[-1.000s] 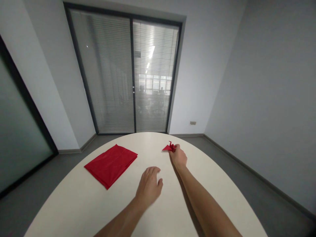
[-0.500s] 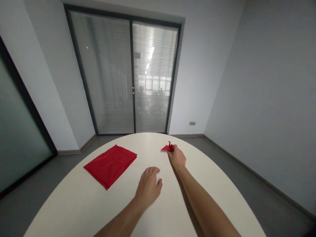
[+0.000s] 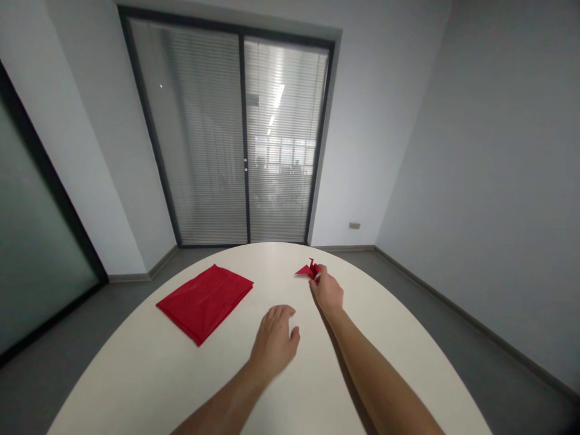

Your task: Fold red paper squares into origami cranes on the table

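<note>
A small red paper crane [image 3: 304, 270] is at the far side of the round white table [image 3: 149, 386], its thin neck pointing up and one wing spread to the left. My right hand [image 3: 328, 292] has its thumb and fingers around the crane's right side, hiding part of it. Nearer to me, my left hand [image 3: 275, 339] hovers at or just over the tabletop, holding nothing, with thumb apart from gently curved fingers. Left of it lies a folded red sheet [image 3: 206, 305], creased and layered, which neither hand touches.
The table's curved far edge runs just beyond the crane. Behind it stand a glass door with blinds [image 3: 208, 145], a pale wall [image 3: 362, 133] with a small socket plate [image 3: 354, 226], and a frosted panel [image 3: 36, 229] at the left.
Very little differs. My right hand has shifted slightly rightward at the crane, with a little more of a gap showing between thumb and fingers. The view has moved slightly.
</note>
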A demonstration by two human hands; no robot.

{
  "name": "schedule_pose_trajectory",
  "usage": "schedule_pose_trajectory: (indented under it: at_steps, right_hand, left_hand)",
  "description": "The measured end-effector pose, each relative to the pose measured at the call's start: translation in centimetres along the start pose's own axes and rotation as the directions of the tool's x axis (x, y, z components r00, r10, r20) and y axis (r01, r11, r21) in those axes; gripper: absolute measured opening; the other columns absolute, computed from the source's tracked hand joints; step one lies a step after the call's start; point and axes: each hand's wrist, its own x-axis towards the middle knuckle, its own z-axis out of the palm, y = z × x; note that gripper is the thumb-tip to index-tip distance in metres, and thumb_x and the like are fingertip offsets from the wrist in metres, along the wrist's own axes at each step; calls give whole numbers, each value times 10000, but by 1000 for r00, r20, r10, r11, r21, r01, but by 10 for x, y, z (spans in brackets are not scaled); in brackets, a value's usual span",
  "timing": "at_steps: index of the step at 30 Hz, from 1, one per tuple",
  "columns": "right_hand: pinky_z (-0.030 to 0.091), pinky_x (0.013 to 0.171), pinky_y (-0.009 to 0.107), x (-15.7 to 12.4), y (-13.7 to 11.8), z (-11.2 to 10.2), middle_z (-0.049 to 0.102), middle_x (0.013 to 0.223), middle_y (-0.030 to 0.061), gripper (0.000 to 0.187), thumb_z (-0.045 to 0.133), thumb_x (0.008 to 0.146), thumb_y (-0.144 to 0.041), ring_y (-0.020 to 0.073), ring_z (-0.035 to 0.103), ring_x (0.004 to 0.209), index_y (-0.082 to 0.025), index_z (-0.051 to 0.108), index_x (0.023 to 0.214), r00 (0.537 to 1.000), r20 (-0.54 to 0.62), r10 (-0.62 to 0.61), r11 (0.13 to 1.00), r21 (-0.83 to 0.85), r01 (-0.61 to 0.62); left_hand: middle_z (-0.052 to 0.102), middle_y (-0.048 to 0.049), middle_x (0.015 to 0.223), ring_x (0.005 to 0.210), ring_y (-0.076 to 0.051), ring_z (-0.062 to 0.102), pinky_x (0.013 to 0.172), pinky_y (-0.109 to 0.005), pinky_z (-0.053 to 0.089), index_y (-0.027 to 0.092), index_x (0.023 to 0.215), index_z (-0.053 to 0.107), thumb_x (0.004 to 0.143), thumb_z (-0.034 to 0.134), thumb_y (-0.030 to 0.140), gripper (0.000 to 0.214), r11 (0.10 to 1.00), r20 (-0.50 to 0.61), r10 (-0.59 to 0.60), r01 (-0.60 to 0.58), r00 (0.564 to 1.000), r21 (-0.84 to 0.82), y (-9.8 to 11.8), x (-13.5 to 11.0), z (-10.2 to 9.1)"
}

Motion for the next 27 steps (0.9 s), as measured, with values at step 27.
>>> schedule_pose_trajectory:
  at_steps: [27]
  right_hand:
    - [418,922,370,-26,-11,0,507,1454,86,297,501,941,-392,283,510,1201,-240,711,1084,972,29,-234,970,-62,236]
  left_hand:
    - [646,-79,1132,1126,-242,546,1028,-391,413,176,1123,591,854,538,144,276,999,11,8,-9,1000,51,2,-1,-2]
